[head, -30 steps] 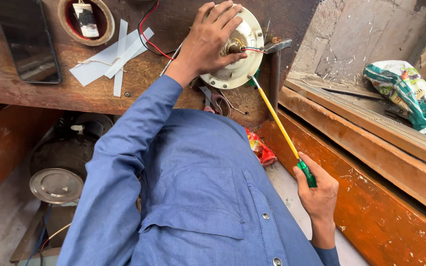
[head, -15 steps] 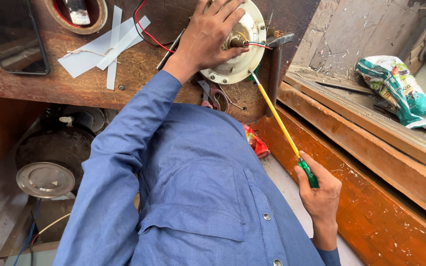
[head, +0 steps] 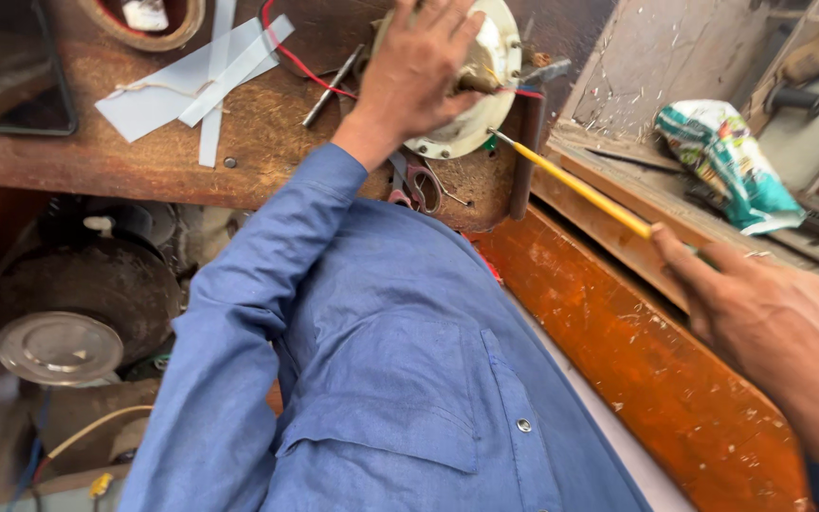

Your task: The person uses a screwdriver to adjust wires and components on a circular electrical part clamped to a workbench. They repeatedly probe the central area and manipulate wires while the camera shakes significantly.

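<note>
While left hand [head: 416,71] covers disc [head: 485,85], screwdriver [head: 575,187] touches.

yellow rod [head: 575,186], cream disc [head: 485,81], blue sleeve [head: 239,313]

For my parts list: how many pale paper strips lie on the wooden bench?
3 that I can tell: a wide strip, a slanted strip crossing it, and a narrow upright strip. They overlap, so more may be hidden.
</note>
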